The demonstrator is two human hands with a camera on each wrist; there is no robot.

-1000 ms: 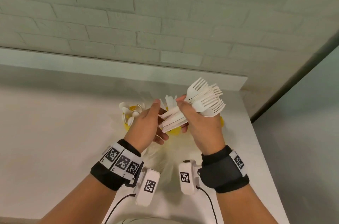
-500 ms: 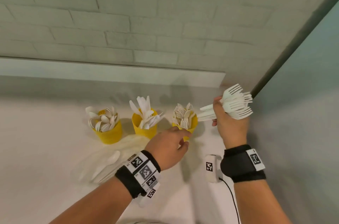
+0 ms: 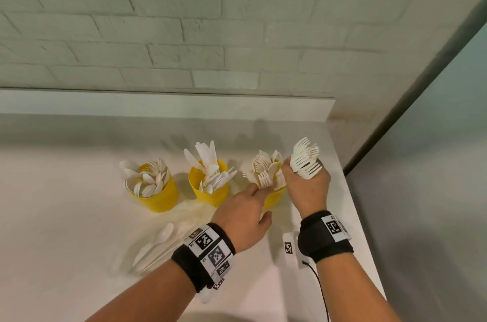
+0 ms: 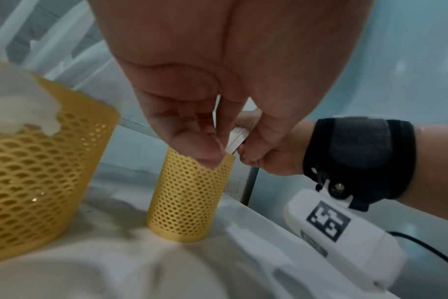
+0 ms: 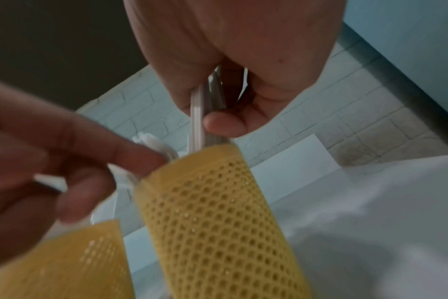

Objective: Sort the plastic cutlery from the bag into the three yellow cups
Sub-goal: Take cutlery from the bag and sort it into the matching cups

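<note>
Spoon cup (image 3: 158, 196), leftmost of three yellow mesh cups on white counter (image 3: 52, 216), packed with white spoons. Knife cup (image 3: 209, 190) just right of it, knives standing up and fanned out. Bag (image 3: 168, 240), clear plastic, flat on counter in front of knife cup, one spoon plainly showing in it, rest of contents unclear. Fork cup (image 3: 274, 196) right of knife cup, already crowded with forks (image 3: 263, 171). Left hand (image 3: 243, 216) reaching to fork cup from front, fingers extended and relaxed, tips at rim against the forks standing there, holding nothing. Right hand (image 3: 307, 190) directly over fork cup, fist wrapped around fork bundle (image 3: 305, 158), tines fanned above thumb, handle ends (image 5: 197, 129) pointing down just at cup rim. Wrist camera (image 3: 290, 248) hanging under right wrist.
</note>
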